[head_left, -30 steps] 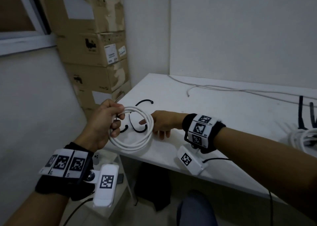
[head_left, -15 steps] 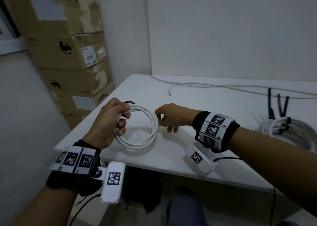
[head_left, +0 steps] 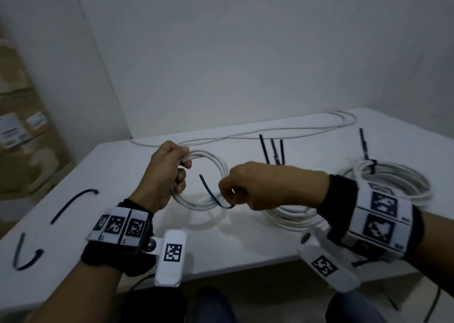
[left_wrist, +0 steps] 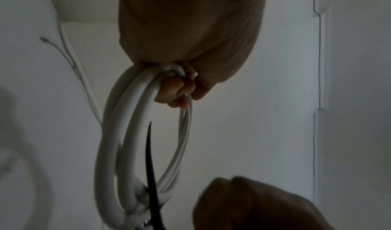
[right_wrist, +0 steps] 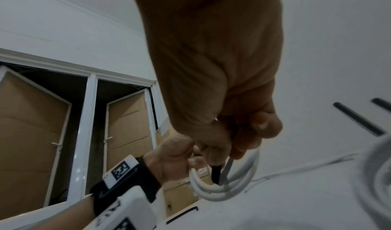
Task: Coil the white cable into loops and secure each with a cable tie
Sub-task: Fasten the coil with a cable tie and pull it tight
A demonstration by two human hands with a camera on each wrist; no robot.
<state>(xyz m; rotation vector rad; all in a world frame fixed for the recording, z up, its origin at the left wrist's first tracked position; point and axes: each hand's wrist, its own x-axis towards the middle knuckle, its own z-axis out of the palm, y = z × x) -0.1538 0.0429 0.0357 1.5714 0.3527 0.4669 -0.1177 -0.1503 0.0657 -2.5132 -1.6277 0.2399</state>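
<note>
We are gripping the white cable coil (head_left: 208, 175) in our left hand (head_left: 164, 173) while our right hand (head_left: 260, 187) is pinching a black cable tie (head_left: 211, 192) against its near side.

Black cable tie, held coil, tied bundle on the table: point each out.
black cable tie (head_left: 207, 190): head view, free tail inside loop.
white coil (head_left: 221, 168): head view, upper right arc.
tied bundle (head_left: 403, 177): head view, far-side strands.

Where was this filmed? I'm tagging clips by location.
Probably a storeroom or back office: stacked brown cardboard boxes by a bare white wall, and a plain white table with coiled white cable.
</note>
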